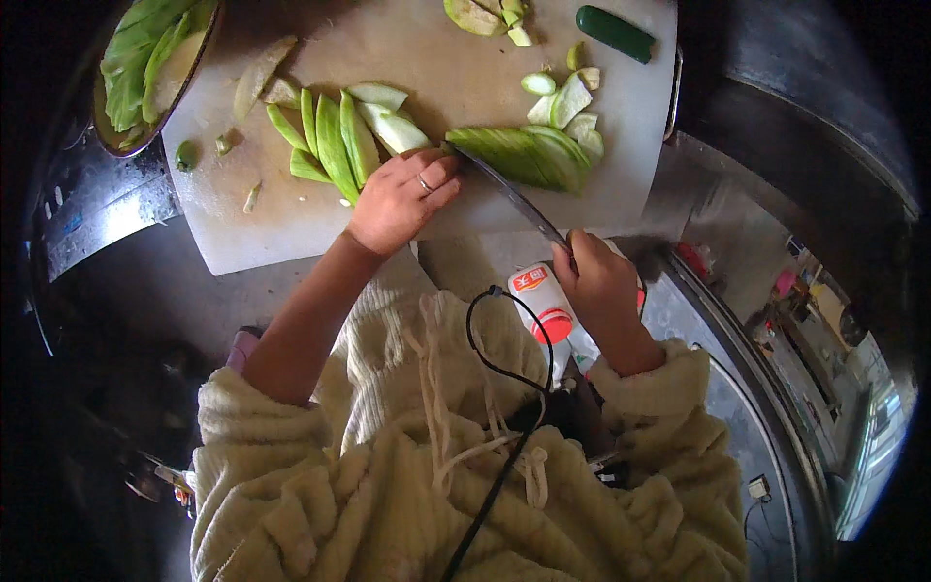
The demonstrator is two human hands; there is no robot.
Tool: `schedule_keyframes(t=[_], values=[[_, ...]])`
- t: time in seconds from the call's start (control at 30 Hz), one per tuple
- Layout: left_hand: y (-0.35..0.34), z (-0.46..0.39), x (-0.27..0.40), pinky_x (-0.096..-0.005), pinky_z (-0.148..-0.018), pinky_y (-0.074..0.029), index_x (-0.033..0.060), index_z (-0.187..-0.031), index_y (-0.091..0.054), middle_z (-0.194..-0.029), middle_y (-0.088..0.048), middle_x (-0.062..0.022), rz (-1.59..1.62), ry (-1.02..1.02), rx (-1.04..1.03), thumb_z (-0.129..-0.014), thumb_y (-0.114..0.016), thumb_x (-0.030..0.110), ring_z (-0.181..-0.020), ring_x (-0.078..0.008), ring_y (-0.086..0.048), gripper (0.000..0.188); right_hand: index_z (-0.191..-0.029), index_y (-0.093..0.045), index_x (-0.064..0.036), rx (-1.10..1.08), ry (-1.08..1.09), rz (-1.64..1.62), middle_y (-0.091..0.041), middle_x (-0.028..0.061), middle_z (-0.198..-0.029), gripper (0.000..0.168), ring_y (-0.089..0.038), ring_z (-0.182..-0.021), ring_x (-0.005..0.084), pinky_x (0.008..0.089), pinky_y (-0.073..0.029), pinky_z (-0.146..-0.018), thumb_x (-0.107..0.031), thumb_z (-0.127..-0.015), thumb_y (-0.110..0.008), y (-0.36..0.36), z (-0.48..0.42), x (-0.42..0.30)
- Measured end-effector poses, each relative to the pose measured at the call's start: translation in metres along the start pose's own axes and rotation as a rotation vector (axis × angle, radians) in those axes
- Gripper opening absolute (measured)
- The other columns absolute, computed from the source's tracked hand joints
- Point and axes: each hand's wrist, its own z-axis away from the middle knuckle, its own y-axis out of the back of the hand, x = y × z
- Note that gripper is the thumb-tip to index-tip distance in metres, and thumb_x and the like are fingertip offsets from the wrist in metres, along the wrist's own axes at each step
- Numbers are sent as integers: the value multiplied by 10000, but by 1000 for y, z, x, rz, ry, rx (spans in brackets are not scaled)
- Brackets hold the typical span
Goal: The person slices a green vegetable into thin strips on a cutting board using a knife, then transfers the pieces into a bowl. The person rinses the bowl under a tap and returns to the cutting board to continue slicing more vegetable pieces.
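My right hand (600, 287) grips the handle end of a kitchen knife (513, 195), whose dark blade slants up and left across a white cutting board (240, 236). The curled fingers of my left hand (404, 193) hold down a pale green vegetable piece (398, 131) beside the blade's far end; the fingertips are partly hidden. Left of that hand, several long green vegetable strips (334, 138) fan out. On the blade's right lies an overlapping row of thin green slices (520, 156).
A dark-rimmed bowl (193, 69) with green pieces stands at upper left. Pale offcuts (571, 102) and a dark green oblong object (614, 34) lie on the board's right side. Below the board are a white bottle with a red cap (551, 326) and a looped black cable (473, 342).
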Motion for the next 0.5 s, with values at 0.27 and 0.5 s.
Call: schedule_keyframes(t=[0.27,0.5], values=[[6,-1,8,-330,-802,-436,92,-962,-572,-1039,-534,-44,-4,130,-96,-655,-542,90,-958,-224,-516,308,-695,-428,-71,109,-42,-217,-503,99,-612,215,-523,-523,292,367,-413,-440,-190,-771,-591,2,-14,-12],[5,-31,47,-368,-888,-386,134,-1069,-523,-1077,-501,-35,-28,141,-154,-703,-578,155,-1043,-223,-466,370,-748,-486,-21,214,-510,-555,-485,88,-502,238,-494,-427,199,315,-375,-418,-231,-811,-578,24,53,52]])
